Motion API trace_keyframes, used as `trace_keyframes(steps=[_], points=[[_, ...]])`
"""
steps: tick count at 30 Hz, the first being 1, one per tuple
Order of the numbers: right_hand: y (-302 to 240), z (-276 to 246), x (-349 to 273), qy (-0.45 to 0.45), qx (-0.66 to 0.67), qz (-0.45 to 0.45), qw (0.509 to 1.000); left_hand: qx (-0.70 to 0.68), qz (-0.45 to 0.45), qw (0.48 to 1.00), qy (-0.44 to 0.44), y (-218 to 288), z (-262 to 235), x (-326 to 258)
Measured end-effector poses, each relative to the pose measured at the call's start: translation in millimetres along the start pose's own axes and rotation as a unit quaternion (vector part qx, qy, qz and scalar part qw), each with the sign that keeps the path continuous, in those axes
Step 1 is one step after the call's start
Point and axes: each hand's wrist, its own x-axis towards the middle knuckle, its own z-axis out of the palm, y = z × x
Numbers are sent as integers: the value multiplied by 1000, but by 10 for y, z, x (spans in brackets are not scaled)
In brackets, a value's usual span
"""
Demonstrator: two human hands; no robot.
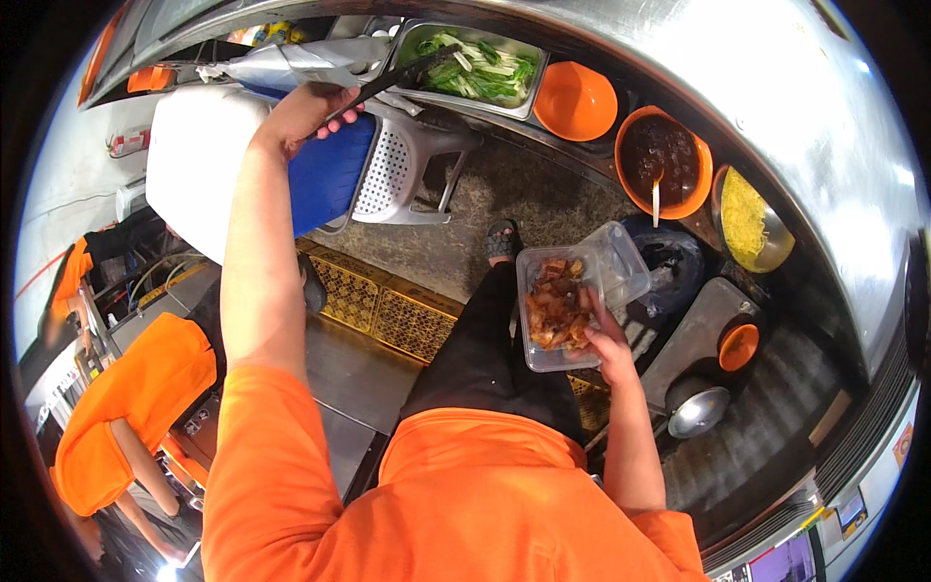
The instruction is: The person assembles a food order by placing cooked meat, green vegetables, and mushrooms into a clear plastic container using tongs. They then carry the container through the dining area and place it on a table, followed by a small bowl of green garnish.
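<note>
Tongs [402,76], black and slender, sit gripped in the left hand [312,114], its arm stretched long toward the upper left of the frame, their tips at the leafy greens [490,76] in a rectangular steel pan [536,83]; right of centre, the right hand [609,347], forearm rising from below, grips a clear, boxy plastic container [555,363] of glossy, brown, chunky food [555,306]

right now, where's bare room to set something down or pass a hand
Bare: the steel surface between the yellow grating and wearer's left sleeve, and the visible seat of the grey stool beside the blue panel. A hand could probably pass over the floor between stool and clear container. Crowded: the row of greens tray, orange bowls and yellow-shred bowl.
</note>
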Motion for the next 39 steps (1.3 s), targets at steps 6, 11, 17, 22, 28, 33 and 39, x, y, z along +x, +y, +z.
trace_keyframes(steps=[6, 11, 17, 22, 28, 33, 39], points=[[-8, -4, 47, -5, -3, -33, 999, -211, -115, 968, -65, -547, 58, 86], [-134, 47, 115, -8, -29, -81, 996, -54, -22, 998, -29, -336, 45, -268], [-479, 305, 542, 8, -39, -130, 991, 59, 27, 998, 1, 15, -97, -573], [-671, 441, 920, -1, -38, -162, 986, 96, 77, 992, -31, 376, -225, -1075], [-891, 608, 1273, -39, -5, -178, 983, 105, 112, 984, -90, 616, -344, -1676], [-967, 648, 1318, -31, -76, -248, 965, 238, 156, 955, -87, 1025, -66, -1870], [-978, 667, 1033, -40, -35, -195, 979, 473, 351, 804, -83, 1178, 512, -1583]])
